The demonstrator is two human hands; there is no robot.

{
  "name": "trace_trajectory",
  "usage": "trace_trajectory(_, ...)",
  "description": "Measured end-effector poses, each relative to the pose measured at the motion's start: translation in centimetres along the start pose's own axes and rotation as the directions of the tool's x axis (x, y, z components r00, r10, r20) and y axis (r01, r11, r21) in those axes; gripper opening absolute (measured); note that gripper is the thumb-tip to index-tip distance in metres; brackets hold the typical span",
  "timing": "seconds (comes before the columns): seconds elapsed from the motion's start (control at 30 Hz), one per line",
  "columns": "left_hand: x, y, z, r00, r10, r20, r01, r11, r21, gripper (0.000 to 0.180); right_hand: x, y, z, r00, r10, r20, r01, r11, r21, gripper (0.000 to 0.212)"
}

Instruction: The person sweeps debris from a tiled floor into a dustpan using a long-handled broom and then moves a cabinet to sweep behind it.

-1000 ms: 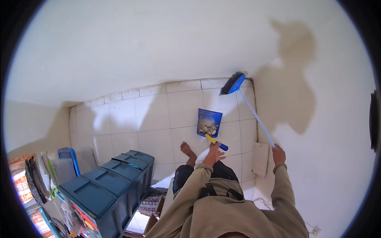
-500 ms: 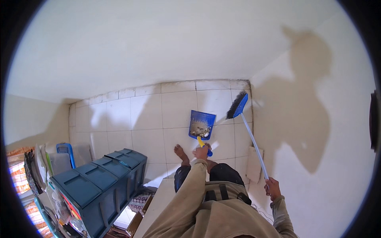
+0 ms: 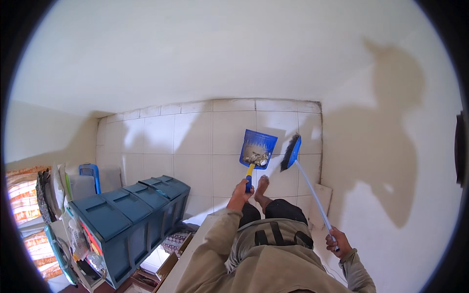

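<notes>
My left hand [image 3: 241,194] is closed round the blue and yellow handle of a dustpan [image 3: 258,142]. The blue pan points away from me, with a heap of pale debris [image 3: 257,157] near its handle end. At the right, my right hand [image 3: 338,242] grips the upper end of a broom's light blue stick. The broom [image 3: 292,150] slants away to the left, its blue head and dark bristles close to the dustpan's right side but apart from it. One bare foot [image 3: 262,186] shows below the pan.
Pale floor tiles [image 3: 193,134] run up to white walls ahead and at the right. A large dark teal cabinet [image 3: 129,215] stands at the lower left, with a blue-edged container [image 3: 90,177] behind it. A loose board or tile [image 3: 321,205] leans by the right wall.
The left hand has shifted left along with the dustpan's handle, and the pan has turned slightly. The broom head has moved nearer to me. My view and stance have shifted a little.
</notes>
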State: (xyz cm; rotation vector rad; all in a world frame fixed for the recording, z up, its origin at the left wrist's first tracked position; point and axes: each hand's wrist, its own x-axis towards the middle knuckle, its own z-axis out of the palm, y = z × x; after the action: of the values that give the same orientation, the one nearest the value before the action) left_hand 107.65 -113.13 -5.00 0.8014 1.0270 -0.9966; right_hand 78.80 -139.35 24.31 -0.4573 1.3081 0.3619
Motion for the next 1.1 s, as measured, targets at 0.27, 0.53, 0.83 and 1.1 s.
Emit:
trace_trajectory(0.27,-16.6,7.7,1.4,0.984,0.012,0.175,-0.004,0.999,-0.045,0.031,3.2,-0.6,2.0,0.934,0.274,0.23,-0.261,0.961,-0.087,0.009)
trace_trajectory(0.53,-21.0,12.0,1.4,0.977,0.151,0.148,-0.157,0.987,0.034,0.029,20.8,0.4,12.1,0.919,0.254,0.303,-0.046,0.83,-0.556,0.05)
trace_trajectory(0.83,-21.5,13.1,-1.6,0.987,0.151,0.061,-0.146,0.987,-0.073,0.028,16.7,-10.4,3.4,0.996,0.035,0.077,0.007,0.873,-0.488,0.053)
trace_trajectory(1.1,-18.0,12.4,-4.4,0.993,0.07,0.093,-0.055,0.986,-0.16,0.03,13.0,-18.1,-0.6,0.957,-0.274,-0.097,0.196,0.855,-0.481,0.042)
